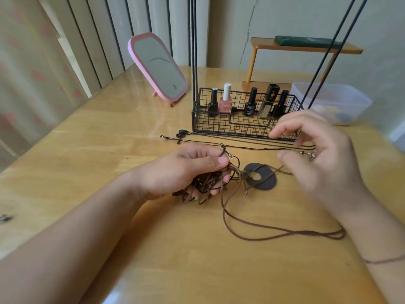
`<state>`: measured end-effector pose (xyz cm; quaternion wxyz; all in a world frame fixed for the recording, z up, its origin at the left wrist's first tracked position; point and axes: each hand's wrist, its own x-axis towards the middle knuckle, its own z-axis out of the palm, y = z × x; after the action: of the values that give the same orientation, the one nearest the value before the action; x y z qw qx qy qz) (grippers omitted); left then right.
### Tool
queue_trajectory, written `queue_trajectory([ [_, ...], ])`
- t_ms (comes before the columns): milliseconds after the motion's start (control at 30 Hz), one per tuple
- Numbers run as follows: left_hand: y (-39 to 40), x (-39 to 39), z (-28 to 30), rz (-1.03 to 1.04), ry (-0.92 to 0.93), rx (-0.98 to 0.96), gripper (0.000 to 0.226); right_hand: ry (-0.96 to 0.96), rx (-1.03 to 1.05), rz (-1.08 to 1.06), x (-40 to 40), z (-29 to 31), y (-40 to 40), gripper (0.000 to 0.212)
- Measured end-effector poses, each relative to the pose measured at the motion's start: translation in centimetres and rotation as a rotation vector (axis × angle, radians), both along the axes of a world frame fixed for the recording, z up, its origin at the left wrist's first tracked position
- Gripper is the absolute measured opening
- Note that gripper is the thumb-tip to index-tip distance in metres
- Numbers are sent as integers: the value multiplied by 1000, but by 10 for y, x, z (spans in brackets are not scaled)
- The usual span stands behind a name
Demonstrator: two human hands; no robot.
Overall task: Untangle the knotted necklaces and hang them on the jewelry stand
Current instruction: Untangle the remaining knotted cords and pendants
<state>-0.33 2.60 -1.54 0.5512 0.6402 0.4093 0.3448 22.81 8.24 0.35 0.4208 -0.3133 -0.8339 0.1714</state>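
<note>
My left hand (186, 170) grips a tangled bundle of brown and black necklace cords (203, 185) just above the wooden table (109, 139). A dark disc pendant (264, 179) lies to its right, tied into the tangle. From there a long brown cord loop (285, 232) trails over the table toward my right forearm. My right hand (317, 150) hovers blurred over the disc with loosely curled fingers. A metal clasp (311, 155) shows by its palm; whether the hand holds it is unclear. The black wire jewelry stand (194, 62) rises behind.
Thin black necklaces (241, 144) lie stretched out in front of the stand's basket, which holds several nail polish bottles (225, 102). A pink mirror (160, 66) stands at the back left. A clear plastic box (333, 102) and a wooden shelf (306, 49) are at the back right.
</note>
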Motion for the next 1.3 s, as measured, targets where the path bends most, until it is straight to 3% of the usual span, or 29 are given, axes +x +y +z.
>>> queue_trajectory([
  [33,0,1,0,5,4,0,29,5,58,97,-4,-2,-8,13],
  [100,-1,2,0,21,3,-6,30,-67,76,183,-13,-9,-21,26],
  [333,-1,2,0,29,16,-29,36,-96,75,138,-14,-17,-16,13],
  [733,1,2,-3,29,-65,-33,35,-186,26,114,-20,-21,-18,22],
  [833,2,2,-2,30,-36,-9,34,-185,-45,192,-14,-13,-16,13],
  [933,2,2,-1,28,-16,1,35,-169,-186,229,-9,-9,-12,22],
  [1100,3,-1,-1,69,-10,-7,37,-289,156,115,-8,-12,-10,27],
  [1233,2,1,-1,49,26,35,38,-290,14,185,-11,-16,-14,30],
  [1300,1,1,-1,40,52,56,38,-251,-253,292,-14,-15,-17,39],
])
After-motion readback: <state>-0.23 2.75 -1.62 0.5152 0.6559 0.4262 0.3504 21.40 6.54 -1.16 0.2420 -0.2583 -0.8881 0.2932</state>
